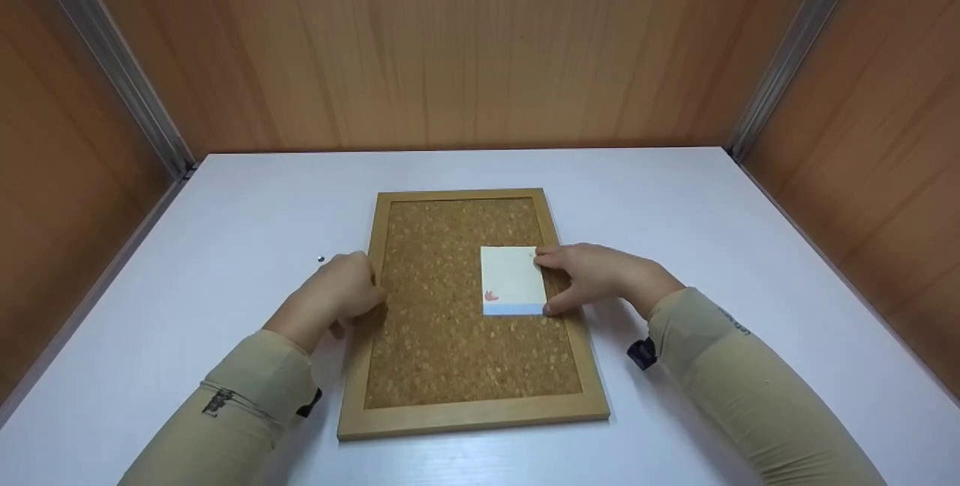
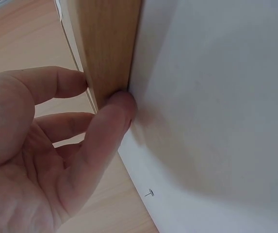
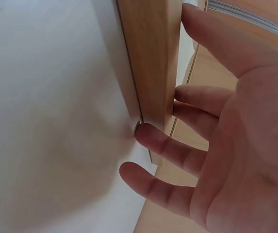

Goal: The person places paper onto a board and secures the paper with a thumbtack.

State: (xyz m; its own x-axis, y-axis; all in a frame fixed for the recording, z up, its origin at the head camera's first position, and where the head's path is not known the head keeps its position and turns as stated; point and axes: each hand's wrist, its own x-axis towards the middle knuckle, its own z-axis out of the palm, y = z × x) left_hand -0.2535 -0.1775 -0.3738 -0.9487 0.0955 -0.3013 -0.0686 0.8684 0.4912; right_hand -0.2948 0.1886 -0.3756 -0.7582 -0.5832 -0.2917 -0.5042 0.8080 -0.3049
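A wood-framed corkboard (image 1: 442,366) lies flat on the white table. On the right half of its cork rests a cream note sheet (image 1: 512,276) with a blue lower strip and a small pink drawing. My left hand (image 1: 341,291) grips the left side of the frame, thumb on top. In the left wrist view a finger (image 2: 114,116) bears on the outer side of the wood. My right hand (image 1: 592,276) reaches over the right side of the frame, its thumb and forefinger touching the right corners of the note. Its other fingers (image 3: 163,141) lie beside the frame.
A small metal thumbtack (image 1: 321,259) lies on the table (image 1: 247,216) left of the board, just beyond my left hand; its point shows in the left wrist view. Wood-grain panels (image 1: 465,51) enclose the back and both sides of the table.
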